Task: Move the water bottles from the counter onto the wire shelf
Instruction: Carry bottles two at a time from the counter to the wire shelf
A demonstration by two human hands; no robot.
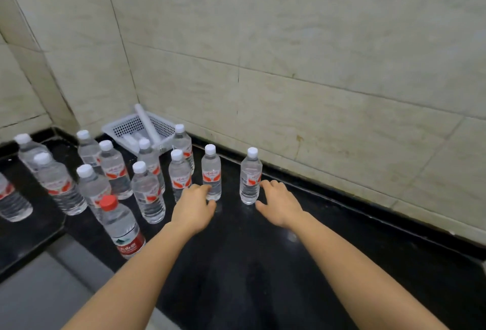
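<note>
Hands spread: left hand (pixel 193 204) at 12 o'clock bottle (pixel 211 171), right hand (pixel 280 204) w/ 1 o'clock bottle (pixel 250 175). Wrap mid-body, lift straight.

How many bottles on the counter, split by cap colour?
White-cap bottles: 11
Red-cap bottle: 1
Bottle at the left edge with its cap out of frame: 1
Total: 13
</note>
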